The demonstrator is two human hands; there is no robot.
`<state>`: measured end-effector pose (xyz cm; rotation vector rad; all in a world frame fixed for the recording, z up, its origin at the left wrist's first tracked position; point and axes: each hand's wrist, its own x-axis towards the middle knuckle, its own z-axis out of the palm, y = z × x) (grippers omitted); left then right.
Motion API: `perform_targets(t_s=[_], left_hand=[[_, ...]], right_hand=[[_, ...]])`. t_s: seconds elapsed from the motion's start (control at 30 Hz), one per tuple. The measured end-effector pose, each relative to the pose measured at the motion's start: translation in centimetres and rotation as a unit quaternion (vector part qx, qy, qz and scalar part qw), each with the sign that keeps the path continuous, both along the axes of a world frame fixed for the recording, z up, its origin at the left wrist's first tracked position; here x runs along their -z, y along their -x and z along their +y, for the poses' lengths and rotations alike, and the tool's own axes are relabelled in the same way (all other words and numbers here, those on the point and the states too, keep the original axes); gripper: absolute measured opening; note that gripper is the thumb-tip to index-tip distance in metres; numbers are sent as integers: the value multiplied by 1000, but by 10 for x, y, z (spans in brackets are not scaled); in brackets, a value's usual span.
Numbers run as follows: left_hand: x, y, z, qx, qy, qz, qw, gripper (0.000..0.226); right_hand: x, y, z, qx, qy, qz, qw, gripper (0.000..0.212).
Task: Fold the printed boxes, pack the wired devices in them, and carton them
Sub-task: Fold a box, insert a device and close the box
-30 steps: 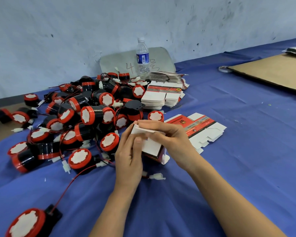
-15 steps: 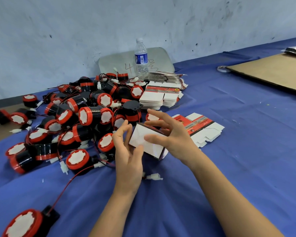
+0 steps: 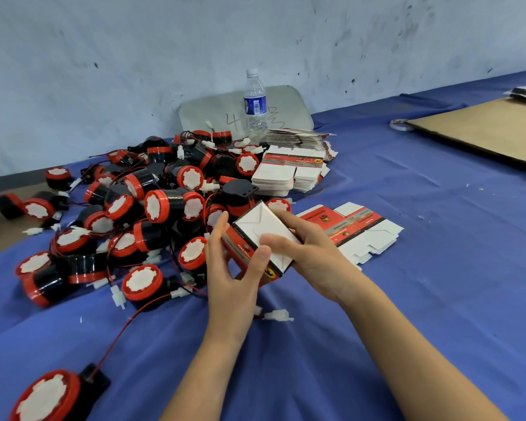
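Observation:
A folded red-and-white printed box (image 3: 257,235) is held above the blue cloth, its closed white end facing me. My left hand (image 3: 231,268) holds its left side, thumb on the white face and fingers behind. My right hand (image 3: 310,250) grips its right side, thumb pressing the white end. A heap of black-and-red wired devices (image 3: 152,208) lies to the left. Flat printed box blanks (image 3: 356,229) lie just right of my hands, and a stack of blanks (image 3: 289,171) sits behind.
A water bottle (image 3: 255,107) stands at the back against a grey board (image 3: 216,117). A brown cardboard sheet (image 3: 492,129) lies far right, a tape roll (image 3: 400,124) by it. One device (image 3: 52,396) sits near the front left edge. A loose white connector (image 3: 277,316) lies under my hands.
The box was turned in my hands so its closed white end faces up toward me. Both hands shifted their hold around it and lifted slightly.

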<state>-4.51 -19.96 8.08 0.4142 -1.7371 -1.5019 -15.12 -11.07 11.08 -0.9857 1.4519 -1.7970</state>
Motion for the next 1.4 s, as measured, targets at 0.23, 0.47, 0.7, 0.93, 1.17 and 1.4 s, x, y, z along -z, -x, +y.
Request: perform_targets(t_s=[0.23, 0.47, 0.7, 0.93, 1.17, 1.4], left_hand=[[-2, 1, 2, -24, 39, 18, 999, 74], [-2, 1, 0, -16, 47, 15, 999, 81], [0, 2, -1, -18, 66, 14, 998, 80], [5, 2, -6, -28, 72, -10, 997, 86], [1, 2, -1, -16, 79, -2, 997, 83], [1, 1, 5, 52, 55, 16, 997, 74]], right_hand=[[-1, -7, -1, 29, 15, 64, 997, 31], [0, -7, -2, 45, 22, 63, 997, 38], [1, -5, -2, 65, 19, 83, 994, 44], [-2, -7, -1, 67, 30, 94, 993, 47], [-1, -3, 1, 19, 75, -32, 997, 47], [-1, 7, 2, -37, 58, -107, 992, 43]])
